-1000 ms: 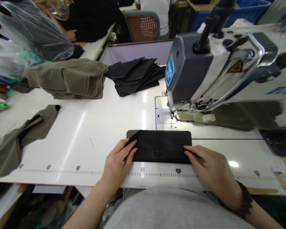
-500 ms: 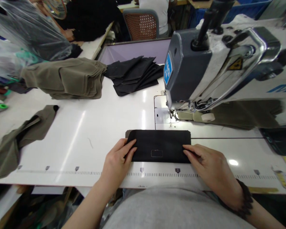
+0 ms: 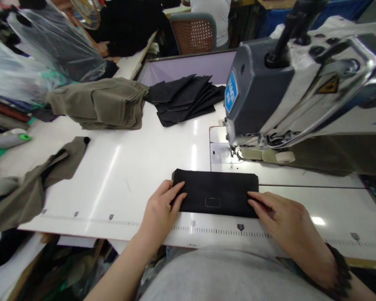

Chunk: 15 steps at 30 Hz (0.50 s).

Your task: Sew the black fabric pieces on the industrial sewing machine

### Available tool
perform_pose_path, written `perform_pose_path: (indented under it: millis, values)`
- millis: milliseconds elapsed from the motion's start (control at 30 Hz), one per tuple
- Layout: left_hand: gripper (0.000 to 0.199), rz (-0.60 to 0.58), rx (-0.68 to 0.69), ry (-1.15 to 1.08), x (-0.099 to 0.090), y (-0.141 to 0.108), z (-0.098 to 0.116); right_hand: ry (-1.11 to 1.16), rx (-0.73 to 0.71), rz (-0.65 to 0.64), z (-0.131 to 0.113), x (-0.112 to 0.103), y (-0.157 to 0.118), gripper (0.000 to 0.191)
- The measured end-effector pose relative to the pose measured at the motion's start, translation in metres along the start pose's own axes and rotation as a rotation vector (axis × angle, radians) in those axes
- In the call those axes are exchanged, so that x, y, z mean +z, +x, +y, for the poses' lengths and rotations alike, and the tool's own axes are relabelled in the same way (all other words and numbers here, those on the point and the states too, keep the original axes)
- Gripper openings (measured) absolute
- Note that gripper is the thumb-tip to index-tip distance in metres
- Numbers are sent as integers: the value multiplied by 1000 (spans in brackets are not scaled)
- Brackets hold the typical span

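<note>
A black rectangular fabric piece [image 3: 221,188] lies flat on the white sewing table, with a small rectangle outlined in pale thread or chalk near its lower edge. My left hand [image 3: 162,207] pinches its left end between thumb and fingers. At the opposite end, my right hand [image 3: 282,215] grips the edge in the same way. Just behind the cloth stands the sewing machine [image 3: 257,88], its needle and presser foot [image 3: 236,154] lit. An olive fabric piece [image 3: 319,154] lies under the machine arm.
Stacks of olive fabric [image 3: 101,104] and black fabric [image 3: 186,98] sit at the back. A loose olive piece [image 3: 60,167] and thread cones [image 3: 10,139] are at left. A ruler scale [image 3: 217,230] runs along the table's front. Beyond are a chair [image 3: 194,35] and a person [image 3: 211,19].
The black piece's left end now lies flatter, and the layer showing beneath its upper left corner is mostly covered. The whole view has shifted slightly, moving the scene rightward.
</note>
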<state>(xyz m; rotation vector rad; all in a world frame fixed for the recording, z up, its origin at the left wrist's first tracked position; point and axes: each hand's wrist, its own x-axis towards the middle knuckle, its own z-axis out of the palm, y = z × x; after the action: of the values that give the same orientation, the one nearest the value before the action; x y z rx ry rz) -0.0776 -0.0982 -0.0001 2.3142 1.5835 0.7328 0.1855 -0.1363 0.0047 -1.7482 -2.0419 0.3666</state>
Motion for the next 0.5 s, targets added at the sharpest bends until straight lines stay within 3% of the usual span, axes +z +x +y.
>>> perform_pose_path:
  millis: [267,500]
  values:
    - [26,-66,-169,-52,-2,2,3,-69,-45,50,9,6,-3,37]
    - [26,-101,-214,-107,-4,1,5,-61,-36,18,22,6,-3,34]
